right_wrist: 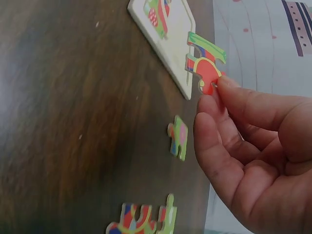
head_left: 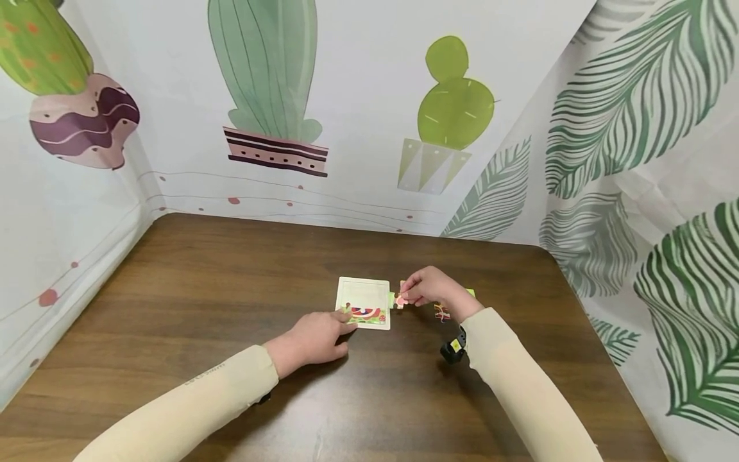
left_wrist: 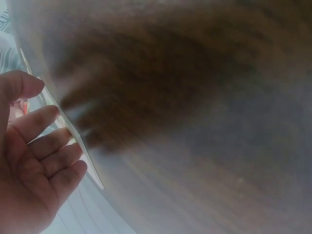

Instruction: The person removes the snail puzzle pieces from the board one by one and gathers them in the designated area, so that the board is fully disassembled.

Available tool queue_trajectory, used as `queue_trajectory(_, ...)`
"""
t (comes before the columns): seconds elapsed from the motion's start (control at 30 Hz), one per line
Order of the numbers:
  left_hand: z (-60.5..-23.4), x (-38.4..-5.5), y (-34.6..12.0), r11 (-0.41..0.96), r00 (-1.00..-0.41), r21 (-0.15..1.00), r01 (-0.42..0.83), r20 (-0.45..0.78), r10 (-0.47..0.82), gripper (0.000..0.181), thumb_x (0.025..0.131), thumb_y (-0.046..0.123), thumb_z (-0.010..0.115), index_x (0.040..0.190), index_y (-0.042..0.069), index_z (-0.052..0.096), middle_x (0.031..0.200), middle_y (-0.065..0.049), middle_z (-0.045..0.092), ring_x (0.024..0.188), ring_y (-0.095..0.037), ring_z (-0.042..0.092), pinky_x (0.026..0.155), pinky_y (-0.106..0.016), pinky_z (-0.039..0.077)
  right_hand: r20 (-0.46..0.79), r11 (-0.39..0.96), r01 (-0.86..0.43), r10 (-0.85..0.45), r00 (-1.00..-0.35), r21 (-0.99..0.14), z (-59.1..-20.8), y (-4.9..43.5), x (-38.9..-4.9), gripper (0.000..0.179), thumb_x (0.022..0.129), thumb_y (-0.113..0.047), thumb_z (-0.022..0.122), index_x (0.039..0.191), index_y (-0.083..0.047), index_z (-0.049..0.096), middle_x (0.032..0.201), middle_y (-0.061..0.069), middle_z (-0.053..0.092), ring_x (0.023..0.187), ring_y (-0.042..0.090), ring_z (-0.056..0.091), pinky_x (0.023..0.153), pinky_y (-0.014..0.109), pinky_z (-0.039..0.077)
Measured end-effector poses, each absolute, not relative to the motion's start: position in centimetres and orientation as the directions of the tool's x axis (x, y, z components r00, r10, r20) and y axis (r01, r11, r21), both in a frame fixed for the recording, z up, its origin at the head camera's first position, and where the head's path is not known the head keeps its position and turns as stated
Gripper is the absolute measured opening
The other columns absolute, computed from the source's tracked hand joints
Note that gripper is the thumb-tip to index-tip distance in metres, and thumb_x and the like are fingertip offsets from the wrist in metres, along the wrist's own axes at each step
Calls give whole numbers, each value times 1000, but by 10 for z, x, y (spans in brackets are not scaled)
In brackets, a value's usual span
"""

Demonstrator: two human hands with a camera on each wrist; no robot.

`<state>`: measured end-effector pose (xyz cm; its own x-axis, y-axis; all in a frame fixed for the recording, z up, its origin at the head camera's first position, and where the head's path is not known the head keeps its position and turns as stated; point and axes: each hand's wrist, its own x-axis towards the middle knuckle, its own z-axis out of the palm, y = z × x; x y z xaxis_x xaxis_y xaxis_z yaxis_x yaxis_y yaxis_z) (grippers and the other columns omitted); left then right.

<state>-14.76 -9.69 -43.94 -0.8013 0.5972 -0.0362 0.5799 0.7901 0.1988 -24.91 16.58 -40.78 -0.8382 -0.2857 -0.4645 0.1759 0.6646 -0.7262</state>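
A square puzzle board point(head_left: 364, 289) with a pale raised rim lies on the table, its lower part filled with colourful pieces. My left hand point(head_left: 316, 335) rests at the board's lower left corner, fingers fairly straight and touching its edge, as the left wrist view also shows. Just right of the board, my right hand point(head_left: 430, 286) pinches a puzzle piece point(right_wrist: 207, 68) between thumb and fingertips. That piece is red and green with a yellow curve; in the right wrist view it overlaps the board's edge.
A loose green-and-pink puzzle piece point(right_wrist: 179, 138) lies near the right hand. More red, blue and green pieces point(right_wrist: 134, 220) lie farther along, partly under the right forearm in the head view. The brown wooden table point(head_left: 242, 269) meets a patterned wall cloth point(head_left: 358, 179) at the back.
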Motion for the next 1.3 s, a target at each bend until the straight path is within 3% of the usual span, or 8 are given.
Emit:
queue_trajectory(0.57,-439,-148,-97,788,-799,192,586,-24,600,45,86,24,69,129,12,73,138,-16,68,121,-32,70,90,-46,60,-458,693,192,-221,-861,-695,-417,183,-243,17,94,-4,70,104,8,76,82,5,77,68,9,63,71,27,61)
queue_trajectory(0.83,-438,-148,-97,782,-795,190,593,-15,606,44,86,24,69,128,12,74,137,-16,68,120,-31,71,90,-46,60,-459,703,190,-214,-862,-685,-423,185,-245,16,94,-4,69,102,8,76,77,1,72,67,9,60,67,24,58)
queue_trajectory(1.3,-438,-149,-97,784,-796,199,587,-30,604,44,86,23,68,129,12,73,138,-15,68,119,-32,71,90,-46,59,-450,724,160,-227,-864,-671,-428,190,-246,15,94,0,68,101,12,75,83,11,78,64,8,64,69,27,62)
